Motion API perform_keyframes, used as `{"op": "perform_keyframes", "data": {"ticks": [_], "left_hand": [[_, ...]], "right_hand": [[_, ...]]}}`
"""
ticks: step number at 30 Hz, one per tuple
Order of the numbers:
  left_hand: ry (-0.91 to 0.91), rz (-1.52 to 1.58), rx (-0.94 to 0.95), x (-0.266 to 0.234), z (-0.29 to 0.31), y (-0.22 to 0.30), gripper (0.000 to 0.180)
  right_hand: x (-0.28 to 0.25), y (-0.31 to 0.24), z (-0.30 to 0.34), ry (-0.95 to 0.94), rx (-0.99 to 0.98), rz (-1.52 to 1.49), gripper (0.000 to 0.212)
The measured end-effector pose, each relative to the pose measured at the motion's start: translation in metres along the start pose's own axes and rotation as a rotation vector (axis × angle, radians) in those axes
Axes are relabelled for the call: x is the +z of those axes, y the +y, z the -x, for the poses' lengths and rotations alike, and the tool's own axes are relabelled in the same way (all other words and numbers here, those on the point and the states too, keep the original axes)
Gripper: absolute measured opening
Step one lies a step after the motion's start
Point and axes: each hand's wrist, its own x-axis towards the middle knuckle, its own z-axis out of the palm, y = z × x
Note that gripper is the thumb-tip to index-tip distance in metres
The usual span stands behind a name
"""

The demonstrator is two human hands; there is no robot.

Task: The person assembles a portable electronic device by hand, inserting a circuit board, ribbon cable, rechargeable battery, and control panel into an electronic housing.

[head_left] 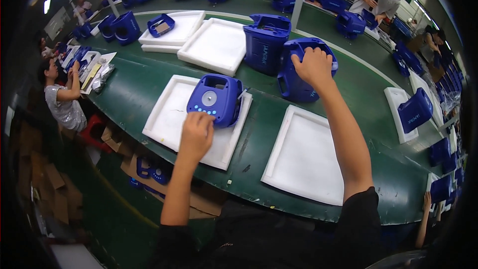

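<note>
A blue plastic housing (226, 87) with a handle opening, a round grey disc and a row of light-blue dots lies on a white foam tray (164, 114) in front of me. My left hand (197, 132) is closed at its lower edge, fingertips on the plastic. Ahead to the right, my right hand (313, 65) grips the top of a hollow blue casing (294, 82), which leans slightly; its fingers reach over the opening. Beside it stands another open-topped blue casing (264, 45), upright. What the right fingertips touch inside is hidden.
A second foam tray (306, 154) lies near my right forearm, and more trays (214, 45) sit beyond. A metal post (300, 0) rises behind the casings. Co-workers sit along the green table (134, 89); one person (64, 94) is at the left. Cartons (204, 201) stand below.
</note>
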Motion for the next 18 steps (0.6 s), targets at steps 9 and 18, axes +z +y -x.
{"op": "perform_keyframes", "data": {"ticks": [9,18], "left_hand": [[0.069,-0.070,0.073,0.001,-0.013,-0.004,0.019],[-0.064,-0.228,0.035,0.024,-0.117,-0.064,0.027]], "right_hand": [[0.000,0.037,-0.028,-0.236,0.132,-0.016,0.030],[-0.152,0.076,0.059,-0.165,0.121,-0.586,0.030]]}}
